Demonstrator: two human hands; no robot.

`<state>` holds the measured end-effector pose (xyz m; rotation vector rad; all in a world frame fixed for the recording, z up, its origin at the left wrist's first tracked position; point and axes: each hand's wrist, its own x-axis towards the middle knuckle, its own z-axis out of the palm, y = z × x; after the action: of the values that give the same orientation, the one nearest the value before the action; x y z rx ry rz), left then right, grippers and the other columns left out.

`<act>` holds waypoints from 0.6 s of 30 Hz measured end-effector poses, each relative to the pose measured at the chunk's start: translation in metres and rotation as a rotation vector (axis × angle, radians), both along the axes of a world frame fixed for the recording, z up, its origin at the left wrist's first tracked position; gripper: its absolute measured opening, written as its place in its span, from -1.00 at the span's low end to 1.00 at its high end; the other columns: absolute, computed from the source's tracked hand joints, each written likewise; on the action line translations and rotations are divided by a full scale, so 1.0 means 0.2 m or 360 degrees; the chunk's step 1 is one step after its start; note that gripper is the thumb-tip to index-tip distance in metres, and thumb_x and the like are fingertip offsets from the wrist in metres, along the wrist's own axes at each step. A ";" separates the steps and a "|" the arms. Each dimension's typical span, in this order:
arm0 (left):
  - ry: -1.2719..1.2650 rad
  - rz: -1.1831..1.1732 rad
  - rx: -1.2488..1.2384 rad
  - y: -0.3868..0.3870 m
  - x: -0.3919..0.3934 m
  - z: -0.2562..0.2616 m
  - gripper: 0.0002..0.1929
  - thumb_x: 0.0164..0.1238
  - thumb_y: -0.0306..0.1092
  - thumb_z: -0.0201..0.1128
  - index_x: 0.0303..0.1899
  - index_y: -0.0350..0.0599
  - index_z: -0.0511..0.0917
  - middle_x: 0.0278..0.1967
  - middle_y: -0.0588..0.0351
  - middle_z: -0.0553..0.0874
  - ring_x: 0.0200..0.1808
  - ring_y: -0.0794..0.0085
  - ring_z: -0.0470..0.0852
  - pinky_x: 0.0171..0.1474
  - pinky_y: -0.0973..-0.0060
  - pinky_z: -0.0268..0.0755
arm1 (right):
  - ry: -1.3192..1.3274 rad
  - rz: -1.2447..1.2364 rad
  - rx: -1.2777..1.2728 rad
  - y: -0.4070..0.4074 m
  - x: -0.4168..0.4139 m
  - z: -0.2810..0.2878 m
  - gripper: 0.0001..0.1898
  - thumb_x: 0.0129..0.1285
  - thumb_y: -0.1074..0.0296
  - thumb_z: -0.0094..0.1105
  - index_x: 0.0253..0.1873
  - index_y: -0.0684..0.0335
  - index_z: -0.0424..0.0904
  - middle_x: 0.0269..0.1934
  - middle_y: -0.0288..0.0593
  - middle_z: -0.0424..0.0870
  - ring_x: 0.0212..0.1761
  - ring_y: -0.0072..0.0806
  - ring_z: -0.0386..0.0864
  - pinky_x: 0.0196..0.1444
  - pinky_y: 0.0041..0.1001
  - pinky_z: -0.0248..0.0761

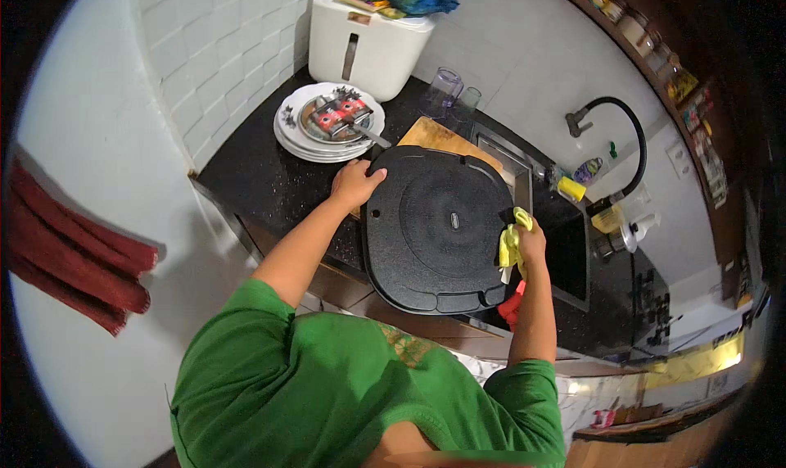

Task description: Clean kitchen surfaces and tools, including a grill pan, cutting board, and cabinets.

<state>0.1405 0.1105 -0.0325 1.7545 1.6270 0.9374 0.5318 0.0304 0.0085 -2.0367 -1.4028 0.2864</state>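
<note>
A large black rounded-square plastic lid or tray (445,185), with a circular pressed area and a small badge, lies over the counter's front edge. My left hand (357,184) grips its left rim, thumb on top and the other fingers partly hidden. At the opposite rim, my right hand (533,244) has a crumpled yellow cloth (511,241) pressed against the edge. Under the lid's far side a wooden cutting board (439,137) shows. Beyond my left hand stand stacked white plates (288,142), with a spoon and red-and-black packets on top.
The dark sink (559,253) with a black curved faucet (638,136) lies right. Two clear glasses (445,86) and a white bin-like container (368,50) stand at the back. A red item (511,308) is below my right wrist. Jars line a shelf (651,69).
</note>
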 end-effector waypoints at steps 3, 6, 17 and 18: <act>0.0037 0.0001 -0.0048 -0.02 0.00 0.01 -0.44 0.17 0.10 0.12 -0.08 -0.31 0.52 -0.06 -0.19 0.55 0.02 0.01 0.51 0.08 0.21 0.33 | -0.0616 -0.0067 -0.0092 -0.01 -0.20 0.12 -0.52 0.10 0.32 0.13 0.19 0.03 0.42 -0.07 0.06 0.59 -0.03 -0.06 0.55 0.00 -0.26 0.40; 0.0009 0.0031 0.0097 -0.04 0.02 0.02 -0.47 0.25 0.07 0.04 -0.05 -0.28 0.52 -0.04 -0.19 0.55 0.02 -0.01 0.51 0.09 0.20 0.33 | -0.0784 0.0613 0.0131 -0.05 -0.43 0.08 -0.47 0.03 0.41 0.10 0.19 0.07 0.38 -0.15 0.11 0.54 -0.18 0.03 0.55 -0.14 -0.18 0.44; -0.0308 -0.0015 0.0193 0.01 0.01 -0.06 -0.59 0.34 -0.10 -0.11 0.02 -0.12 0.55 -0.03 -0.11 0.58 0.02 0.03 0.52 0.09 0.24 0.34 | -0.0810 0.0602 0.0028 0.26 -0.85 0.18 -0.44 -0.09 0.46 0.17 0.13 -0.06 0.48 -0.11 0.01 0.54 -0.04 -0.05 0.52 -0.06 -0.23 0.44; -0.0304 0.0011 0.0195 0.02 0.00 -0.08 -0.59 0.34 -0.10 -0.11 0.02 -0.12 0.55 -0.03 -0.11 0.58 0.02 0.03 0.52 0.09 0.24 0.34 | -0.0849 0.0769 0.0004 0.26 -0.93 0.18 -0.46 -0.08 0.39 0.19 0.13 -0.04 0.48 -0.09 -0.01 0.54 -0.05 -0.09 0.52 -0.04 -0.23 0.44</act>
<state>0.1395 0.1148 -0.0491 1.6819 1.4824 1.1917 0.3448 0.0824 0.0443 -1.8165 -2.2202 -0.0729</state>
